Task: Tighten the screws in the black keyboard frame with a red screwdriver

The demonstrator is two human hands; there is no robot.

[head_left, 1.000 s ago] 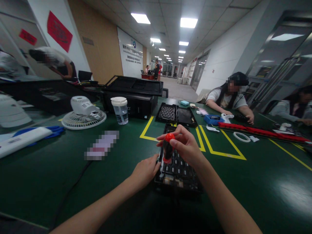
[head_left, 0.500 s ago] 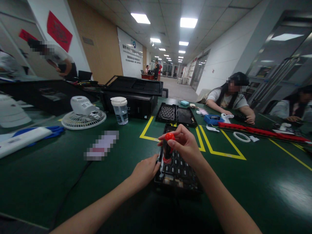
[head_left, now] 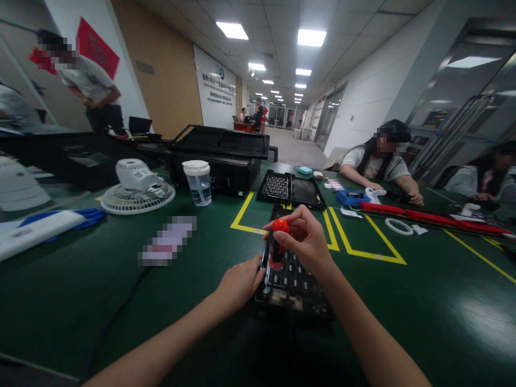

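A screwdriver (head_left: 276, 244) with a black handle and a red rounded top stands nearly upright over a black case (head_left: 302, 287). Its tip is not visible. My right hand (head_left: 306, 236) is closed round the upper handle with thumb and fingers. The case holds rows of small dark compartments with pale marks, and brownish parts lie at its near end. My left hand (head_left: 242, 279) grips the case's left edge, thumb on the rim and fingertips partly hidden.
Behind the case lies an open black box (head_left: 276, 185) with many small pieces. A lidded cup (head_left: 197, 185), a white fan (head_left: 137, 188) and a blurred phone-like object (head_left: 169, 242) are to the left. A person (head_left: 381, 161) sits at the right beside a blue tray (head_left: 352, 197).
My right fingers have turned slightly round the screwdriver's handle, which keeps its place. My left hand stays put. In the left background, a person has straightened up.
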